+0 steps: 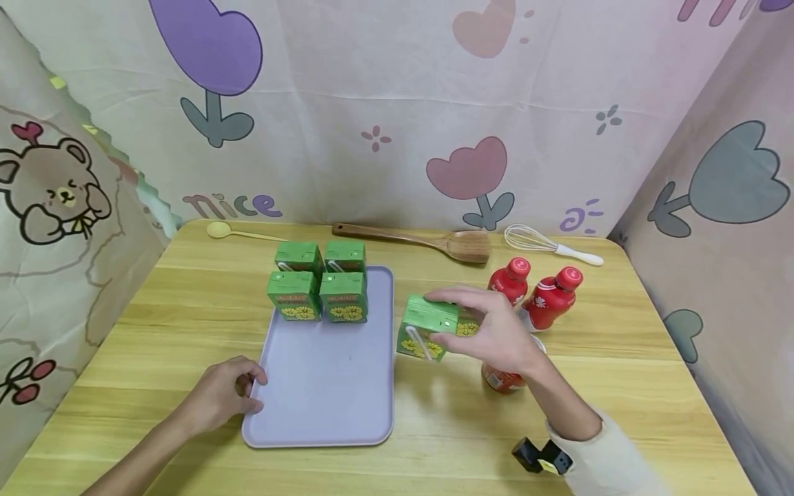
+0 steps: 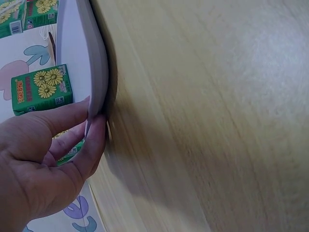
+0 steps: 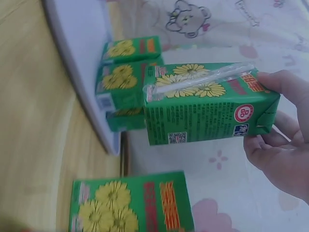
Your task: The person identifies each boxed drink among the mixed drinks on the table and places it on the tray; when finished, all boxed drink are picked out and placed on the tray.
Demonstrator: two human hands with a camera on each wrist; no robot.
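My right hand [image 1: 490, 327] grips a green drink carton [image 1: 417, 334] by its top end, just right of the tray, with a wrapped straw on its side [image 3: 198, 82]. Another green carton [image 1: 468, 326] stands behind it, partly hidden by the hand. On the far left part of the lilac tray [image 1: 329, 386], several matching cartons [image 1: 344, 297] stand in two rows. The left hand [image 1: 223, 393] pinches the tray's left rim between thumb and fingers, as the left wrist view [image 2: 96, 72] shows.
Two red-capped bottles [image 1: 548, 300] stand at the right; a third bottle [image 1: 504, 380] is mostly hidden below the right forearm. Along the back edge lie a yellow spoon [image 1: 220, 230], a wooden spatula [image 1: 465, 246] and a whisk [image 1: 533, 240]. Printed cloth [image 1: 384, 179] hangs behind the table.
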